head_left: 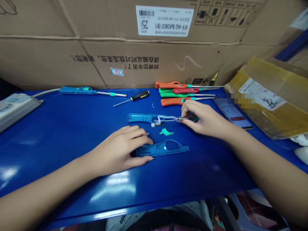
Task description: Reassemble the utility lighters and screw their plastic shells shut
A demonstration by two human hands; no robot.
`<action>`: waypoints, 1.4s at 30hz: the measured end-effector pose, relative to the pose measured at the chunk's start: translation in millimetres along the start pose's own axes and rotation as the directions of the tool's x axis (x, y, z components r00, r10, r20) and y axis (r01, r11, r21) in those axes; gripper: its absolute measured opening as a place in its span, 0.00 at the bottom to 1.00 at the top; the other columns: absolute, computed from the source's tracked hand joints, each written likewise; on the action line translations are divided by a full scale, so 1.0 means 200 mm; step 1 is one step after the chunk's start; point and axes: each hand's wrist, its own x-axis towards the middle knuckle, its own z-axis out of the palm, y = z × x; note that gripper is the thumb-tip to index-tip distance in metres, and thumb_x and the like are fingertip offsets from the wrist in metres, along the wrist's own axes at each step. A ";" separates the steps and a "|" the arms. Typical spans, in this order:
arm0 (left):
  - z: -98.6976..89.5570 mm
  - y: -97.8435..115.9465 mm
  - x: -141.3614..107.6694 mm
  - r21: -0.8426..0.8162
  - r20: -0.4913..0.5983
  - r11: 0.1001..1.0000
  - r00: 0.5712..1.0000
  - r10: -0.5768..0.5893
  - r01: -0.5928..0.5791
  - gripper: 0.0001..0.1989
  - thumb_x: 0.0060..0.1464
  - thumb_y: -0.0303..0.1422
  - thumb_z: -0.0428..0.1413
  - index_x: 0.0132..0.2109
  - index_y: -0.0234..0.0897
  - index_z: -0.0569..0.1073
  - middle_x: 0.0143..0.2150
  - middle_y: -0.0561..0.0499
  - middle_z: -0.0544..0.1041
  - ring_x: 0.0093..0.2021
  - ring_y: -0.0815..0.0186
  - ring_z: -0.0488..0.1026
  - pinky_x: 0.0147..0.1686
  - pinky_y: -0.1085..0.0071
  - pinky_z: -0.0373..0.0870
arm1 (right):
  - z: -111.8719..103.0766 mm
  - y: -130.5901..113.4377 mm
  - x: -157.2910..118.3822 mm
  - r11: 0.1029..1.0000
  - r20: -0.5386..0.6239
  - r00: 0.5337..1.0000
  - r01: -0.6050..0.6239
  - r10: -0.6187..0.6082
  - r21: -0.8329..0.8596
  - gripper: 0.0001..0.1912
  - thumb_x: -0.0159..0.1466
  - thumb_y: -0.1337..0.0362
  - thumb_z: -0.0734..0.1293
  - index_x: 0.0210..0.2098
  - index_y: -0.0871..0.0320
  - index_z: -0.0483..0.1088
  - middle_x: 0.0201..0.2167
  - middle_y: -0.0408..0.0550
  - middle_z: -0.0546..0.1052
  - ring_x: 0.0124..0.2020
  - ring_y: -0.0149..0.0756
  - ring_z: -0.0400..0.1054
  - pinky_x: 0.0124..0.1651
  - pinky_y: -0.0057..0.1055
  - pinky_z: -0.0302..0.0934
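My left hand is closed around the left end of a blue plastic half shell on the blue table. My right hand pinches a thin metal-tipped tool with a dark handle, mostly hidden by the fingers. Its tip is at thin white wires, which run to a small white part over a second blue half shell. Between the two shells lies a turquoise trigger piece.
Behind are a black-yellow screwdriver, a blue lighter and several orange, red and green lighters. A phone and a taped package lie right, a white power strip left. A large cardboard box stands behind.
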 end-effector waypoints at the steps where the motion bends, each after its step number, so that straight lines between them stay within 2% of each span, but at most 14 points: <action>1: 0.00 0.00 0.00 0.003 -0.002 1.000 1.000 -0.006 0.006 0.15 0.64 0.43 0.59 0.52 0.42 0.74 0.48 0.51 0.78 0.48 0.59 0.75 0.48 0.61 0.67 | 0.00 0.00 0.00 1.000 -0.014 1.000 0.002 -0.002 -0.002 0.05 0.65 0.68 0.67 0.35 0.57 0.64 0.34 0.46 0.73 0.34 0.35 0.67 0.37 0.31 0.60; 4: 0.00 0.00 0.00 0.005 -0.015 1.000 0.999 -0.028 0.028 0.15 0.64 0.44 0.60 0.52 0.41 0.75 0.48 0.51 0.79 0.47 0.59 0.75 0.47 0.62 0.67 | -0.01 -0.01 0.00 1.000 -0.004 1.000 -0.002 0.002 0.006 0.05 0.65 0.68 0.66 0.34 0.56 0.64 0.34 0.47 0.73 0.34 0.35 0.67 0.37 0.31 0.60; 8: 0.00 0.00 0.00 -0.002 -0.023 0.999 0.999 -0.032 0.032 0.14 0.63 0.43 0.60 0.51 0.41 0.76 0.48 0.51 0.79 0.46 0.60 0.76 0.48 0.62 0.67 | -0.01 -0.01 -0.01 0.999 0.127 0.991 -0.037 0.033 0.030 0.05 0.65 0.69 0.66 0.36 0.56 0.64 0.33 0.45 0.72 0.31 0.33 0.65 0.34 0.29 0.57; 12: -0.01 -0.01 0.00 0.001 -0.018 1.000 1.000 -0.025 0.025 0.14 0.63 0.43 0.60 0.51 0.41 0.76 0.48 0.50 0.79 0.46 0.60 0.76 0.48 0.62 0.67 | -0.02 -0.03 0.00 0.996 0.215 0.976 -0.053 0.036 0.074 0.03 0.67 0.66 0.66 0.37 0.56 0.66 0.35 0.45 0.73 0.33 0.33 0.65 0.35 0.28 0.58; 17: -0.01 -0.01 0.00 0.008 -0.015 1.000 1.000 -0.015 0.015 0.13 0.63 0.43 0.60 0.50 0.42 0.76 0.47 0.50 0.79 0.45 0.60 0.75 0.46 0.62 0.66 | -0.03 -0.04 0.00 0.989 0.217 0.974 -0.089 0.062 0.121 0.08 0.69 0.59 0.66 0.36 0.56 0.66 0.34 0.45 0.74 0.32 0.32 0.65 0.35 0.28 0.58; 23: -0.01 -0.01 0.01 0.003 -0.027 1.000 1.000 -0.011 0.011 0.13 0.62 0.42 0.60 0.50 0.42 0.76 0.46 0.51 0.79 0.45 0.61 0.75 0.45 0.63 0.65 | -0.04 -0.04 -0.01 0.989 0.188 0.981 -0.076 0.051 0.129 0.08 0.69 0.59 0.66 0.36 0.57 0.66 0.33 0.45 0.74 0.31 0.32 0.65 0.35 0.29 0.58; 29: -0.01 -0.01 0.01 0.013 -0.050 1.000 0.999 -0.015 0.016 0.12 0.62 0.41 0.61 0.49 0.41 0.75 0.45 0.51 0.79 0.44 0.61 0.74 0.45 0.63 0.64 | -0.05 -0.08 -0.01 0.968 0.146 0.989 -0.053 0.018 0.246 0.09 0.68 0.60 0.68 0.35 0.57 0.67 0.31 0.44 0.73 0.31 0.31 0.64 0.35 0.27 0.59; 36: -0.02 -0.01 0.01 0.012 -0.044 1.000 0.999 -0.019 0.020 0.13 0.63 0.41 0.60 0.50 0.41 0.76 0.46 0.50 0.80 0.44 0.61 0.75 0.46 0.63 0.65 | -0.07 -0.09 -0.01 0.967 0.195 0.979 0.012 -0.063 0.255 0.09 0.72 0.60 0.64 0.37 0.58 0.70 0.32 0.44 0.75 0.33 0.30 0.66 0.39 0.27 0.59; 42: -0.02 -0.01 0.01 0.011 -0.051 1.000 0.999 -0.011 0.012 0.13 0.63 0.42 0.61 0.49 0.41 0.76 0.46 0.50 0.80 0.44 0.61 0.75 0.46 0.63 0.66 | -0.08 -0.10 -0.01 0.965 0.262 0.962 0.002 -0.074 0.262 0.12 0.73 0.62 0.61 0.35 0.58 0.72 0.30 0.44 0.75 0.31 0.30 0.67 0.37 0.27 0.59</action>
